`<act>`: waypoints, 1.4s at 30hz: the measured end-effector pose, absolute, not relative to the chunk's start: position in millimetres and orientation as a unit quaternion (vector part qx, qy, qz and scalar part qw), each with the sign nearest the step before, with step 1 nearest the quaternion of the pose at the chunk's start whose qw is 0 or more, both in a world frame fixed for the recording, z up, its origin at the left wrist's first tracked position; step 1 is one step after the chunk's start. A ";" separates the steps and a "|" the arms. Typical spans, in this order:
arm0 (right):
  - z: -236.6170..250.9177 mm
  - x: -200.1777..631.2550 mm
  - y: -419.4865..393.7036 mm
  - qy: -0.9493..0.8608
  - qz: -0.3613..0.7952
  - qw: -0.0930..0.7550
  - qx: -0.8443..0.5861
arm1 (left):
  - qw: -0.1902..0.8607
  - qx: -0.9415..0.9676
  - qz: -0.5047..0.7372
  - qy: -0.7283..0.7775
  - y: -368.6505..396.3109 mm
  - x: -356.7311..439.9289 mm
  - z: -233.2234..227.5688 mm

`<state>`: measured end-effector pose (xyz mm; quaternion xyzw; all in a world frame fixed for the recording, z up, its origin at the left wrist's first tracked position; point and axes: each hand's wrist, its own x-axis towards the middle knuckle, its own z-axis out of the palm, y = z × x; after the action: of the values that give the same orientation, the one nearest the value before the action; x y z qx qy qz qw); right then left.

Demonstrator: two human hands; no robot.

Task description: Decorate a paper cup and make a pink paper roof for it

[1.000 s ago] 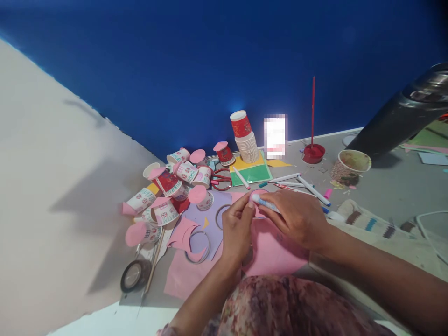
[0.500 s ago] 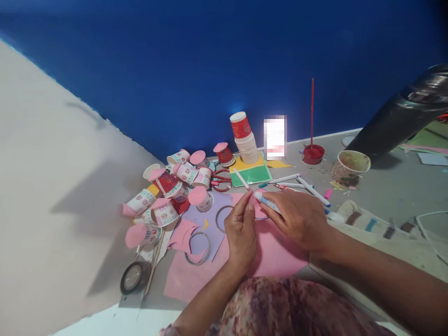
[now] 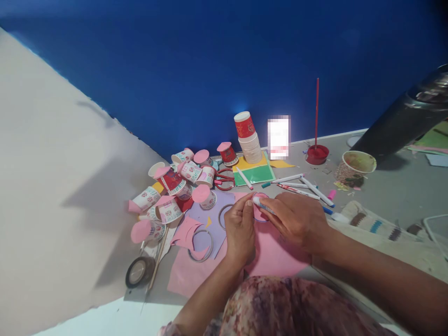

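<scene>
My right hand [image 3: 301,219] is wrapped round a white tube with blue print, which looks like a glue stick [image 3: 265,206]. Its white end lies against a pink paper disc [image 3: 261,216] with a purple outline. At the disc's left edge my left hand [image 3: 241,228] is closed, thumb and fingers pinching the paper. Under both hands spreads a large pink sheet [image 3: 276,254]. A grey tape ring [image 3: 223,217] shows just left of my left hand, on a purple sheet [image 3: 217,200]. The fingers partly cover the disc.
Decorated paper cups [image 3: 169,210] with pink paper tops crowd the left. Behind stand stacked cups [image 3: 250,147] and red-handled scissors [image 3: 224,179]. Markers [image 3: 317,190], a messy cup [image 3: 357,169], a red dish with a stick [image 3: 317,154] and a dark bottle [image 3: 395,121] lie right.
The whole view has shifted slightly, so the things on the table appear a little further right. The tube's tip has moved a short way over the pink disc; both hands keep their hold.
</scene>
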<state>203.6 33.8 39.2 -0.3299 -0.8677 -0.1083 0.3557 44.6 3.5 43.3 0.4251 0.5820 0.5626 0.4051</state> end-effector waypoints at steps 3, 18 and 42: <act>39.6 204.7 34.1 -0.868 -0.104 0.347 -0.341 | 0.415 0.390 0.572 0.590 -0.4 48.4 41.4; 39.6 203.8 32.4 -0.882 -0.072 0.341 -0.317 | 0.404 0.490 0.493 0.595 9.3 30.4 55.4; 40.9 201.4 33.6 -0.833 -0.069 0.412 -0.364 | 0.407 0.414 0.534 0.614 1.6 39.6 43.9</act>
<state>201.4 33.6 40.9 -0.3639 -0.8325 -0.0689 0.4120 39.6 1.6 43.9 0.4142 0.6141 0.5342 0.4073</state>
